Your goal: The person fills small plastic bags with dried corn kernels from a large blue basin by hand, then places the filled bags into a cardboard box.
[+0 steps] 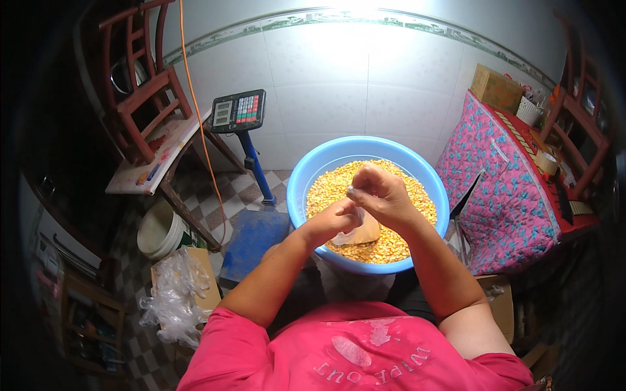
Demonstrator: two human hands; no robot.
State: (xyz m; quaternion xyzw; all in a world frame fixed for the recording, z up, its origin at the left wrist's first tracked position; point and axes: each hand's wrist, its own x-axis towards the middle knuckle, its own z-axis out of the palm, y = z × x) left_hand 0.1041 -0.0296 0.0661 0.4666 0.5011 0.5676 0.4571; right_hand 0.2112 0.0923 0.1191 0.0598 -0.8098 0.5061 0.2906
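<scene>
A light-blue plastic basin stands before me, filled with yellow corn kernels. Low over the corn, my left hand has its fingers closed on a clear plastic bag. A smooth tan scoop-like piece shows beside the bag, resting on the kernels; its upper part is hidden by the hands. Slightly higher and to the right, my right hand is curled with thumb and fingers together near the left hand. Whether it pinches part of the bag cannot be made out.
Left of the basin is a blue platform scale with a keypad display. Plastic bags lie on a cardboard box beside a white bucket. An orange cord hangs there. A cloth-draped table stands right.
</scene>
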